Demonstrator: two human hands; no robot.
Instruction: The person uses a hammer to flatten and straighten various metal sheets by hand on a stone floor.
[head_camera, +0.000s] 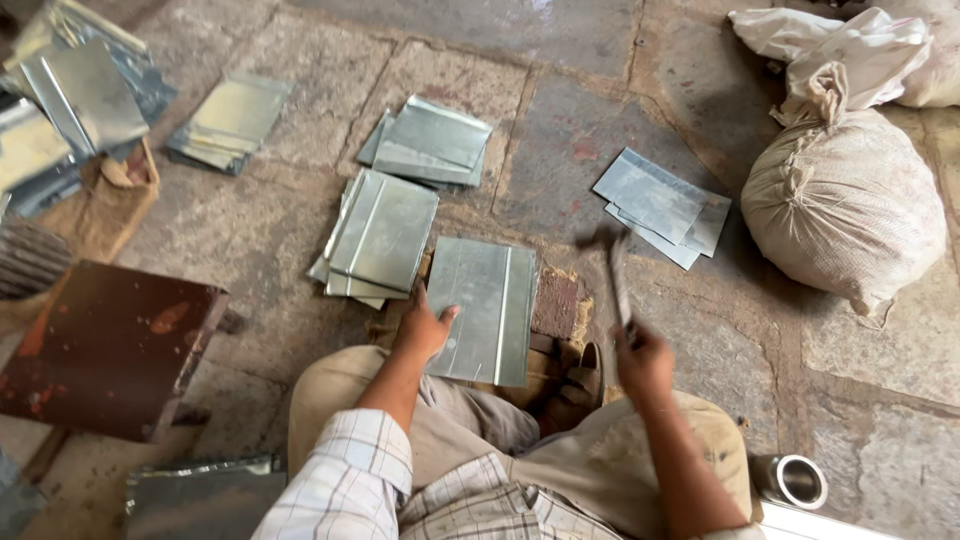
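1. plainly, left hand (425, 328) lies flat, fingers spread, on metal sheet (485, 308), near centre floor.
2. right hand (640, 358) clenched round raised hammer (612, 265); blurred.
3. risk: a strike near the thumb, or the sheet skidding.

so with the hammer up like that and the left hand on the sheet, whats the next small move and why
Probably bring the hammer down onto the metal sheet. The right hand holds it raised and blurred beside the sheet's right edge, while the left hand presses the sheet's left edge flat over the block beneath. The sheet looks pinned and the left fingers lie well away from the raised ridge, so a strike there seems likely.
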